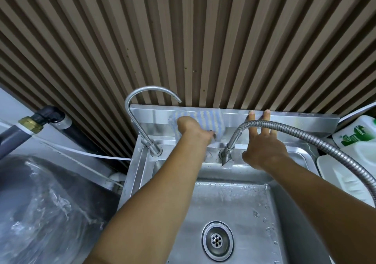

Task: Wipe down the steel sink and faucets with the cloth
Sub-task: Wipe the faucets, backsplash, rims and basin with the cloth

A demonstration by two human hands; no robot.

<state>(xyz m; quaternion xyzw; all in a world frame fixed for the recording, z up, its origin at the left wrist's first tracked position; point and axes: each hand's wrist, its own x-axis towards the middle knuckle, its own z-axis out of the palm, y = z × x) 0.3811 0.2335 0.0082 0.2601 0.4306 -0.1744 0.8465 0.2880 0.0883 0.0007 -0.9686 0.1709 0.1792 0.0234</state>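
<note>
My left grip [192, 129] clamps the cloth [205, 119] against the far back panel [295, 119], long side running left-right. The hose faucet [232, 143] stands just right. My right grip [264, 147] presses flat-fingered beyond it.

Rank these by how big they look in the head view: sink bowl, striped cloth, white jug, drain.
1. Sink bowl.
2. Striped cloth and white jug: they look alike, and the frame edge cuts off the jug, so I leave them unranked.
3. Drain, though it lies nearer the camera.
</note>
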